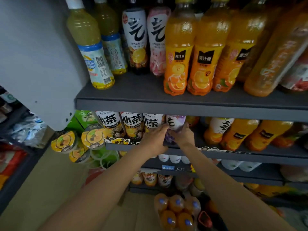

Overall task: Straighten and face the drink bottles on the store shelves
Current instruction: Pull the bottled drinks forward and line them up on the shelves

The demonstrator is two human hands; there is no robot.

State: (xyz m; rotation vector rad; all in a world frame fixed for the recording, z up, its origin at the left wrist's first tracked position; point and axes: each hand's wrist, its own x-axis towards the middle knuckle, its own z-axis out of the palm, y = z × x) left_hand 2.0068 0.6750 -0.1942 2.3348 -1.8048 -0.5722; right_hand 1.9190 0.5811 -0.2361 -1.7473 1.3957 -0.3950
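While both arms reach to the second shelf (233,153), the left hand (154,139) and right hand (184,136) clasp a purple-labelled bottle (174,126) from either side, just right of three iced-tea bottles (131,125).

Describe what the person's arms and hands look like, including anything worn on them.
Both forearms are bare up to the frame edge: no sleeves show. The left hand and right hand wear no gloves, and no watch, bracelet or ring is visible. The fingers are uncovered.
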